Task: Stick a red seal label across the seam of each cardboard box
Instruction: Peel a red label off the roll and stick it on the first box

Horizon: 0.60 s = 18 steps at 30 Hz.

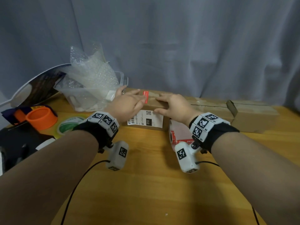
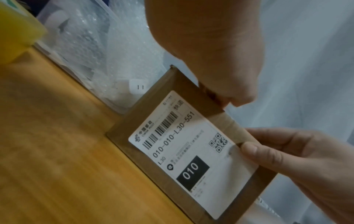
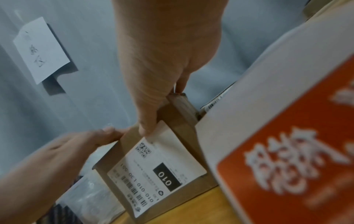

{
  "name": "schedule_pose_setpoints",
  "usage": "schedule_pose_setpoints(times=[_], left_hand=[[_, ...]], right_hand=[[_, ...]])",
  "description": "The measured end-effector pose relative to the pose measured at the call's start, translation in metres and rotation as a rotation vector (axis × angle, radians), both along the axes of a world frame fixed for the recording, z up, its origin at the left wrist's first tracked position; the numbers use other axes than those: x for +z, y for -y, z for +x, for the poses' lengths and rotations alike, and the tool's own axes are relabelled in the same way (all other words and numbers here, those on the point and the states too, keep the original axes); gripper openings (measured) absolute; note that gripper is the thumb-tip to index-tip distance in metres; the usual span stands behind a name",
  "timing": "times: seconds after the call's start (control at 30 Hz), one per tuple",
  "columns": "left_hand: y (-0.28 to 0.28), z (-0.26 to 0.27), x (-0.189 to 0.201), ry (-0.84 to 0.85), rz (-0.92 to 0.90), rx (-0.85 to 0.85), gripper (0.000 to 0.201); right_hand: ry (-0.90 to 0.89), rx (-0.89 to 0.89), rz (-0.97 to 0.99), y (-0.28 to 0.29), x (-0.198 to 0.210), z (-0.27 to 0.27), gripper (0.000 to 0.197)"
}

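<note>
Small cardboard box (image 1: 155,108) sits mid-bench (image 1: 146,184), shipping label (image 1: 146,120) on the near face, reading 010. Red seal label (image 1: 146,96) lies across the top seam at the box's left end.

Left hand (image 1: 128,103) lies flat on the box top, fingers (image 1: 141,103) straight, pressing on the near end of the seal label. Nothing gripped.

Right hand (image 1: 173,106) rests on the box's right half, fingers extended over the top, thumb down on the front face at the shipping label's upper corner; left wrist view shows the thumb (image 2: 249,149) touching that label. A loose steadying hold, not a tight clamp.

Surroundings:
- Roll of red seal labels (image 1: 175,135) on the bench just right of the box, partly hidden under the right wrist.
- More cardboard boxes (image 1: 243,114) in a row to the right, one end flap standing open.
- Clear plastic bin (image 1: 90,98) stuffed with bubble wrap (image 1: 92,70), right up against the box's left side, so left-side access is tight.
- Orange tape ring (image 1: 41,117) and a green-and-white tape roll (image 1: 69,125) further left, near a black object at the bench edge.
- Grey curtain (image 1: 194,38) behind everything.
- Wrist camera cables trail across the near bench.
</note>
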<state>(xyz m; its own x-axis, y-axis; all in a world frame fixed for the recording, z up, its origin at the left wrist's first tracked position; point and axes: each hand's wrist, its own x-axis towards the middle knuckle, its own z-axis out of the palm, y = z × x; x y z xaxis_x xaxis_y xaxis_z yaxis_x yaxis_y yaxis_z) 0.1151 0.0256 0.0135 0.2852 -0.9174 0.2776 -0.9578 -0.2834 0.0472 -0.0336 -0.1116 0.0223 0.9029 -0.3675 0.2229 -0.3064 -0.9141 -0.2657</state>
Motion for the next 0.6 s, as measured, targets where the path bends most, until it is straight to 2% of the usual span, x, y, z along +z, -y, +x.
schedule_pose_setpoints(times=[0.1, 0.27, 0.4, 0.5, 0.6], left_hand=[[-0.001, -0.005, 0.003, 0.017, -0.071, -0.001, 0.052], [0.024, -0.004, 0.006, -0.065, 0.121, 0.145, 0.053], [0.039, 0.0, 0.01, -0.08, 0.234, 0.198, 0.052], [0.037, -0.003, 0.015, -0.098, 0.222, 0.185, 0.051], [0.021, -0.012, 0.015, -0.105, 0.131, 0.119, 0.053]], right_hand=[[0.019, -0.013, 0.077, 0.001, 0.001, -0.001, 0.06], [0.016, -0.001, 0.126, 0.004, 0.0, -0.004, 0.058], [-0.031, 0.014, 0.112, 0.006, 0.003, -0.005, 0.058], [-0.061, 0.026, 0.12, 0.007, 0.007, -0.005, 0.059], [-0.069, 0.022, 0.136, 0.005, 0.009, -0.006, 0.059]])
